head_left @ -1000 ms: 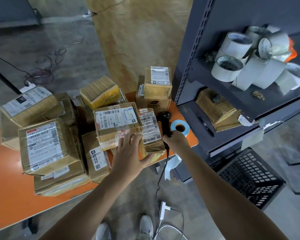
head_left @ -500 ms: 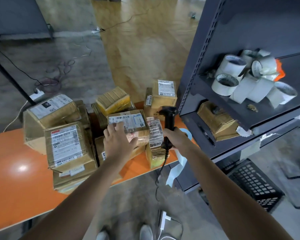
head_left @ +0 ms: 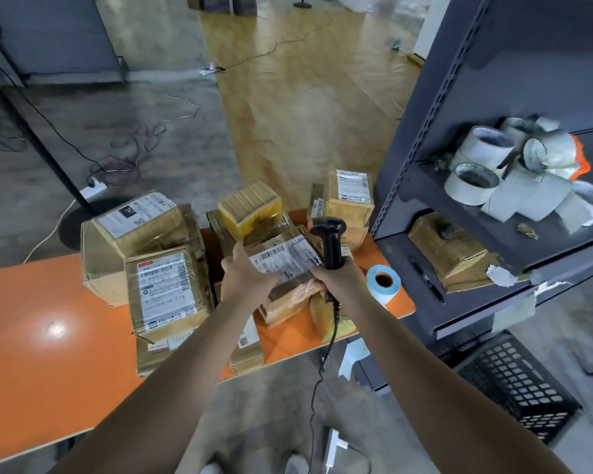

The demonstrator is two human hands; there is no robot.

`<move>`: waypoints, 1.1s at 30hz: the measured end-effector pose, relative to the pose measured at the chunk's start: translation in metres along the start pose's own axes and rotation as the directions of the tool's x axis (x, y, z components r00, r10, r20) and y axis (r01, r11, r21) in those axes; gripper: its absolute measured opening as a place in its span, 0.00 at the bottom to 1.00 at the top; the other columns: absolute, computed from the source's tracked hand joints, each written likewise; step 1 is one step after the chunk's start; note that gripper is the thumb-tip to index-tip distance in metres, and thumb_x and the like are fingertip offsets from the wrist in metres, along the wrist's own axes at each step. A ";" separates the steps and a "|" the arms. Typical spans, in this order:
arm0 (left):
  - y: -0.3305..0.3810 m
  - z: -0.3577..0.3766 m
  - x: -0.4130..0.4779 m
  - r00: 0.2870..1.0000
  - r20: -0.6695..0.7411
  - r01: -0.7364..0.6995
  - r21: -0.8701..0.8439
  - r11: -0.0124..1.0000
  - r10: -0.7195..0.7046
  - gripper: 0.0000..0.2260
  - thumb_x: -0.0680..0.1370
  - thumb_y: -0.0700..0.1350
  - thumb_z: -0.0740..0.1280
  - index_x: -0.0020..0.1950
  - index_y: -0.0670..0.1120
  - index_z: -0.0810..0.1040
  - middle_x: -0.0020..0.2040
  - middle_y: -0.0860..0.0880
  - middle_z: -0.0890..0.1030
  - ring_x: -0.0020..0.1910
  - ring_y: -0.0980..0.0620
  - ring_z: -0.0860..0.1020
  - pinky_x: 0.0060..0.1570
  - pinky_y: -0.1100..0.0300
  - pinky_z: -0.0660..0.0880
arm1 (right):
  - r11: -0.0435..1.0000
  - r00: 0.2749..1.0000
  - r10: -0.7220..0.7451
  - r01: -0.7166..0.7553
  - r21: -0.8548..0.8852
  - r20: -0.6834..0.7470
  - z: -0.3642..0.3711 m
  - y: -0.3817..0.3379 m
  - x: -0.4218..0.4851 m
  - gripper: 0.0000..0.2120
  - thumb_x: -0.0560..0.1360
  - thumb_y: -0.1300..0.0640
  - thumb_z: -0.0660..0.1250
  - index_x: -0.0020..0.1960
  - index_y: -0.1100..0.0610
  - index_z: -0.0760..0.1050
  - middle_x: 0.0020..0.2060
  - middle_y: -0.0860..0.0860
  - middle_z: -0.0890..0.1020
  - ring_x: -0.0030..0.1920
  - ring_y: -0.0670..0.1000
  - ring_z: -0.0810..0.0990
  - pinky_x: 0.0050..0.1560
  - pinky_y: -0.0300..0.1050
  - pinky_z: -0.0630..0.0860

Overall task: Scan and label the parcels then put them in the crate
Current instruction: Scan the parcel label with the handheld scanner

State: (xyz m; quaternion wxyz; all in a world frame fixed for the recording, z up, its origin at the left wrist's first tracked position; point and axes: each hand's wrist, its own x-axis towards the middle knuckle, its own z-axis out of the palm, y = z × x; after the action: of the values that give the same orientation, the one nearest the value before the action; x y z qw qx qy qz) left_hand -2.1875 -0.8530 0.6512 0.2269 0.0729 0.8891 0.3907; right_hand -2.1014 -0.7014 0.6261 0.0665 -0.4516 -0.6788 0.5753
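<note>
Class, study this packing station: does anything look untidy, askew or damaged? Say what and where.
Yes. The tape rolls lie in a loose heap on the shelf, torn paper scraps hang at its front edge, the parcels on the orange table are stacked crookedly, and tangled cable lies loose on the floor beyond.

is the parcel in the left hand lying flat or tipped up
Tipped up: the left hand grips the parcel with its barcode label tilted toward the camera, beside the scanner the right hand holds.
</note>
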 end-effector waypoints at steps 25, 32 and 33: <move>0.012 -0.039 0.010 0.996 0.023 -0.068 -0.384 0.921 0.083 0.31 0.76 0.30 0.66 0.75 0.49 0.62 0.42 0.51 0.74 0.39 0.54 0.77 0.45 0.51 0.80 | 0.992 0.991 -0.076 0.085 0.089 -0.110 0.001 -0.004 -0.001 0.18 0.71 0.53 0.73 0.57 0.56 0.73 0.39 0.54 0.83 0.38 0.54 0.81 0.45 0.56 0.80; 0.007 -0.038 0.019 0.991 0.122 0.004 -0.470 0.883 0.061 0.36 0.74 0.27 0.66 0.77 0.50 0.60 0.51 0.49 0.81 0.50 0.50 0.80 0.41 0.54 0.81 | 0.991 0.986 -0.113 0.121 0.063 -0.119 -0.004 -0.009 0.000 0.14 0.71 0.53 0.73 0.53 0.54 0.73 0.37 0.53 0.82 0.35 0.53 0.79 0.38 0.51 0.77; 0.006 -0.038 0.020 0.992 0.108 0.000 -0.473 0.881 0.058 0.36 0.74 0.28 0.67 0.77 0.49 0.59 0.50 0.50 0.81 0.49 0.51 0.80 0.40 0.55 0.80 | 0.991 0.986 -0.117 0.124 0.055 -0.120 -0.004 -0.009 0.000 0.15 0.71 0.53 0.73 0.54 0.55 0.73 0.36 0.54 0.81 0.34 0.53 0.78 0.37 0.50 0.76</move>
State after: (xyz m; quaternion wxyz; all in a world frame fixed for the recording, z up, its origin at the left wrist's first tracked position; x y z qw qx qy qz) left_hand -2.2232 -0.8677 0.6716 0.2842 0.0521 0.7512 0.5935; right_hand -2.1037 -0.6977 0.6354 0.1548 -0.4403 -0.6815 0.5637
